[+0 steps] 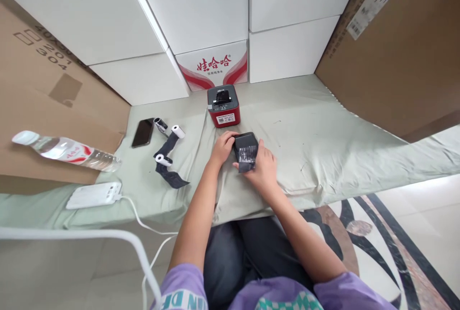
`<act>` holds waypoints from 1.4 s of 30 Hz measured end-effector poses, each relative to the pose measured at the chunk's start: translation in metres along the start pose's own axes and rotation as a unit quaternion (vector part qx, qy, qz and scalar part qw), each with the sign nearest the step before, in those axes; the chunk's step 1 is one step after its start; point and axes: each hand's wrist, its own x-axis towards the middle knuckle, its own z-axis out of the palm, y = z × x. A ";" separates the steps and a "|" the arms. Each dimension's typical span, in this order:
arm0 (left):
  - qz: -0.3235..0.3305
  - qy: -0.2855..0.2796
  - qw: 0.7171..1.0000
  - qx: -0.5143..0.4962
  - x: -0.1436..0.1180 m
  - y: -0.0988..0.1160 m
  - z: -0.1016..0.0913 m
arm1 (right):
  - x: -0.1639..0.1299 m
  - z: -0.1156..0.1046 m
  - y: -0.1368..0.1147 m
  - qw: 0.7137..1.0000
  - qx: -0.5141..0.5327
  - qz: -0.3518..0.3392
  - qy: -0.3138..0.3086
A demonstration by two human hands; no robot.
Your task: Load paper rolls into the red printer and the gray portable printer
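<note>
A small black box-shaped device [246, 139] lies before me at the front of the cloth-covered table, with a dark printed strip of paper [247, 156] over its near side. My left hand [223, 148] grips its upper left edge, fingers bent together. On the other side, my right hand [265, 170] is closed around the right edge, its thumb by the strip's lower end. Just behind stands a red and black receipt printer [223, 107] with a label on its front. Whether the device's lid is raised is hard to make out.
Left of my arms lie paper rolls [177, 131] with dark unrolled strips, a phone [143, 132], a white power bank [94, 195] with a cable, and a tipped water bottle [68, 151]. White boxes [287, 56] line the back; a cardboard carton [402, 61] stands right.
</note>
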 end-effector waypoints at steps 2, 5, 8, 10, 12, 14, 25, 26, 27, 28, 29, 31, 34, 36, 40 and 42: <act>-0.019 0.012 0.999 -0.024 0.002 -0.001 0.001 | 0.006 0.000 -0.003 1.000 0.020 0.008 -0.017; -0.058 0.050 0.994 -0.078 0.004 -0.004 0.003 | 0.022 -0.007 0.002 0.995 0.090 0.012 -0.036; -0.098 0.098 0.982 -0.125 0.006 -0.007 0.003 | 0.059 -0.015 0.014 0.991 0.129 0.042 0.019; -0.108 0.119 0.978 -0.137 0.006 -0.008 0.003 | 0.096 -0.016 0.024 0.989 0.122 0.057 0.058; -0.107 0.123 0.978 -0.133 0.006 -0.007 0.003 | 0.134 -0.013 0.035 0.985 0.127 0.071 0.090; -0.104 0.117 0.980 -0.122 0.006 -0.006 0.004 | 0.164 -0.007 0.046 0.982 0.136 0.093 0.093; 0.014 0.243 0.961 0.130 0.012 0.003 -0.009 | 0.136 -0.007 -0.014 0.974 0.107 -0.166 0.110; 0.013 0.246 0.956 0.158 0.016 0.005 -0.014 | 0.134 0.001 -0.022 0.972 0.122 -0.179 0.095; 0.005 0.241 0.953 0.183 0.020 0.007 -0.020 | 0.133 0.011 -0.029 0.970 0.145 -0.176 0.081; -0.007 0.229 0.951 0.207 0.025 0.008 -0.026 | 0.134 0.023 -0.032 0.969 0.173 -0.161 0.066; -0.019 0.214 0.950 0.228 0.030 0.009 -0.032 | 0.135 0.034 -0.033 0.968 0.205 -0.138 0.050; -0.031 0.186 0.947 0.260 0.037 0.010 -0.043 | 0.138 0.054 -0.029 0.963 0.261 -0.070 0.020; -0.028 0.169 0.945 0.279 0.040 0.010 -0.051 | 0.142 0.071 -0.020 0.953 0.302 -0.005 0.001; -0.032 0.175 0.942 0.284 0.042 0.012 -0.051 | 0.145 0.075 -0.017 0.953 0.302 -0.013 0.001; -0.055 0.194 0.934 0.295 0.051 0.021 -0.045 | 0.150 0.076 -0.016 0.959 0.282 -0.042 0.006; -0.061 0.188 0.933 0.300 0.056 0.025 -0.043 | 0.151 0.077 -0.015 0.959 0.279 -0.049 0.008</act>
